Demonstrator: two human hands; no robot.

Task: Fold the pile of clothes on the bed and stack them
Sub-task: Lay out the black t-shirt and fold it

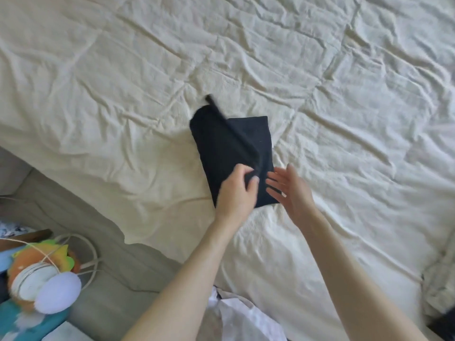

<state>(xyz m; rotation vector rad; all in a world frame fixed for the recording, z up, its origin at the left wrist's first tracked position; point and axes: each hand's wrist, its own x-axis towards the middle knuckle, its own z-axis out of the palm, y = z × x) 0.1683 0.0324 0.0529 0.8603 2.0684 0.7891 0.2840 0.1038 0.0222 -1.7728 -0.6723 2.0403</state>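
Your left hand (237, 190) pinches a raised fold of the black garment (231, 153) between thumb and curled fingers, at the garment's near edge. Your right hand (291, 190) is released, palm turned inward and fingers straight, hovering just beside the garment's near right corner; you cannot tell from this view whether the fingertips touch the cloth.

The black garment lies partly folded into a rough rectangle, with one flap lifted along a diagonal ridge that runs from your left hand up to the garment's far left corner, where a thin dark strip (211, 99) sticks out, blurred. It rests on the cream bedspread (344, 82), which is creased all around it.

Nearer you than the garment, at the bottom of the view between your forearms, lies crumpled white clothing (242, 316). Well to the right of the garment, at the bed's near right edge, sits a bunched pale cloth (440, 284). Well to the left of the garment and below the bedspread's edge, a colourful plush toy (41, 276) and a looped white cord (91, 252) lie off the bed.
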